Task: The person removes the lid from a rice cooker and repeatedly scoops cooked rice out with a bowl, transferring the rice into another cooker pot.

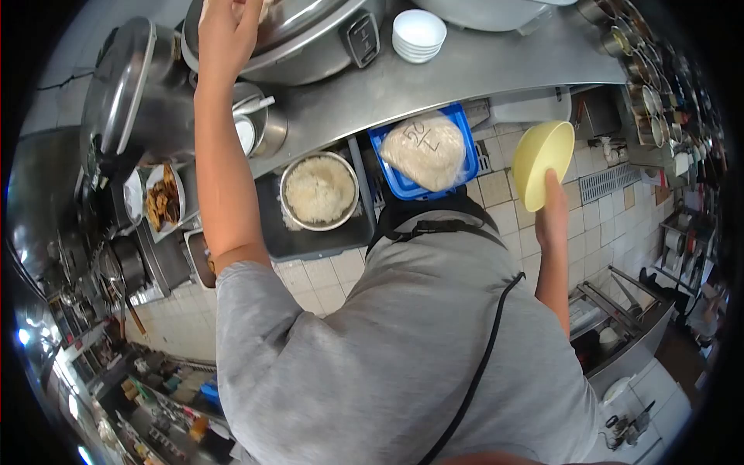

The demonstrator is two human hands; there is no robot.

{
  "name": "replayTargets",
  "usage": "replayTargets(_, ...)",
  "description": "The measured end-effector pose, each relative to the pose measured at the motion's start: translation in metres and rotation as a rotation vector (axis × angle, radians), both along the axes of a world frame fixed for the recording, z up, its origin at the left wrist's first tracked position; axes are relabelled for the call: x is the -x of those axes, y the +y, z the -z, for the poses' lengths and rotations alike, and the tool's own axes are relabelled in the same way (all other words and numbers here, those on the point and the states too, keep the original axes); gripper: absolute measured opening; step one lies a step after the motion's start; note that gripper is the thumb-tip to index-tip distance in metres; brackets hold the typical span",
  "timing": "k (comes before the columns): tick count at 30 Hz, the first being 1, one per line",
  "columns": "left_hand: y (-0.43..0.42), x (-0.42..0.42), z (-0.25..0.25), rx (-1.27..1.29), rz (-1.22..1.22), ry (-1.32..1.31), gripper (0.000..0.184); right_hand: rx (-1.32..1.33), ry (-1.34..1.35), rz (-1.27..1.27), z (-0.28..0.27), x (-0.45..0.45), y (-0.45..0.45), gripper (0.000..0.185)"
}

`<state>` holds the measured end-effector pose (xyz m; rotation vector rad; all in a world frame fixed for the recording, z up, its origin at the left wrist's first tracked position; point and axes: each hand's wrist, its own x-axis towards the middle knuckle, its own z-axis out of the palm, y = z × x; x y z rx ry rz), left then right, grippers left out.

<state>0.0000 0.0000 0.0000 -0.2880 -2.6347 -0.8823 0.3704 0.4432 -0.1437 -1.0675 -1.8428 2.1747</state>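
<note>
Steel counter (pixel 496 58), bowls (pixel 419 35) beside cooker (pixel 310 66)

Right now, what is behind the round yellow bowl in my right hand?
Pale square floor tiles show on both sides of the round yellow bowl, which your right hand holds. Whatever lies directly behind it is covered and cannot be seen.
</note>
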Motion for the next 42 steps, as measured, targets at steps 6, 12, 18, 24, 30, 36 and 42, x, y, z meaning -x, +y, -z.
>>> replayTargets(6,0.037,-0.075,0.029,-0.042,0.198,0.497,0.017,0.051,0.003,0.059,0.021,0.009,0.014,0.055)
replayTargets(12,0.122,-0.140,0.082,-0.031,0.394,0.220,0.003,0.016,-0.009,-0.043,0.052,0.063,0.054,0.054)
replayTargets(18,0.240,-0.154,0.110,0.084,0.414,0.035,0.008,0.082,-0.002,-0.323,0.065,0.130,0.126,0.040)
replayTargets(24,0.360,-0.079,0.041,0.098,0.361,0.124,0.007,0.143,0.044,-0.369,0.080,0.187,0.220,0.037)
replayTargets(30,0.455,0.080,-0.018,-0.457,0.236,-0.008,0.032,0.157,0.073,-0.161,0.084,0.245,0.284,0.042)
replayTargets(36,0.517,0.240,-0.066,-0.898,0.048,-0.679,0.040,0.081,0.044,-0.068,0.099,0.257,0.303,0.040)
replayTargets(42,0.514,0.251,-0.068,-0.952,-0.073,-0.701,0.019,0.194,0.052,0.065,0.082,0.230,0.300,0.038)
